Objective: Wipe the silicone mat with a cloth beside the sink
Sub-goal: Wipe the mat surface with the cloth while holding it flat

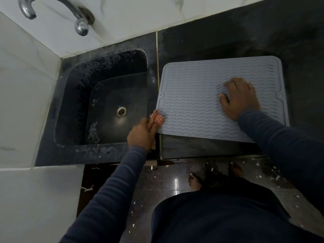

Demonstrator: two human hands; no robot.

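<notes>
- Grey mat (201, 95) flat on the dark stone tabletop (228, 42), just right of the sink (75, 95), left edge near the sink rim.
- Likely light, soft, floppy silicone; grippy rather than slippery, not fragile; probably creeps or buckles under wiping unless pinned.
- Best held by pressing down with a flat palm away from the wiped patch, or by pinching the raised border.
- Wavy ridges across the surface, raised border, rounded corners, small tab on each short side.
- Red-and-white checked cloth (157, 118), bunched, soft, touching the mat's near left corner.
- Left hand (142, 135): fingers curled round the cloth, gripping it.
- Right hand (240, 99): palm down on the mat's right part, fingers close together, pressing, holding nothing.
- Sink dark, speckled, with a metal drain (121, 111); chrome tap (52, 7) above.
</notes>
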